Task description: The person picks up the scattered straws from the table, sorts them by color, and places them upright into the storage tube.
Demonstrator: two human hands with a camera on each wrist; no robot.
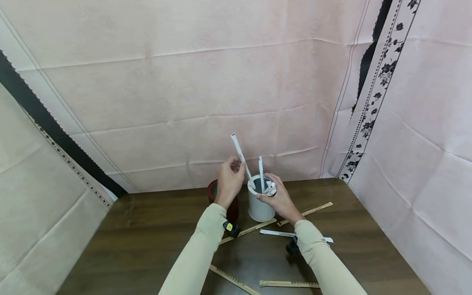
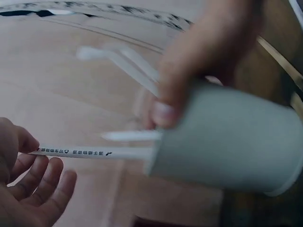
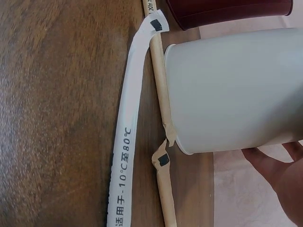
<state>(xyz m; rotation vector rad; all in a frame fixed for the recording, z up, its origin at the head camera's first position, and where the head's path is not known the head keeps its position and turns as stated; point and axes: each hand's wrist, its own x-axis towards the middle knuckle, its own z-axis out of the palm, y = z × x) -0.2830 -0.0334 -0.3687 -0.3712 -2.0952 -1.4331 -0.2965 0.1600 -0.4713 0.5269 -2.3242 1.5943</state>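
My left hand (image 1: pixel 230 180) pinches a white paper-wrapped straw (image 1: pixel 240 151) between thumb and forefinger near its upper part. The straw's lower end is inside a white cup (image 1: pixel 261 209), and printed characters run along its wrapper (image 2: pixel 80 152) in the left wrist view. My right hand (image 1: pixel 279 199) grips that cup around its upper side, thumb near the rim. Other white wrapped straws (image 1: pixel 261 170) stand or lean in the cup, one bent over at the rim. Upright on the table stands the cup; its wall (image 3: pixel 232 90) fills much of the right wrist view.
A dark red cup (image 1: pixel 232 212) stands just left of the white one, partly behind my left hand. Brown wrapped straws (image 1: pixel 236 280) and a white wrapped straw (image 1: pixel 276 233) lie scattered on the wooden table (image 1: pixel 155 233). Pale cloth (image 1: pixel 184 94) hangs behind and at both sides.
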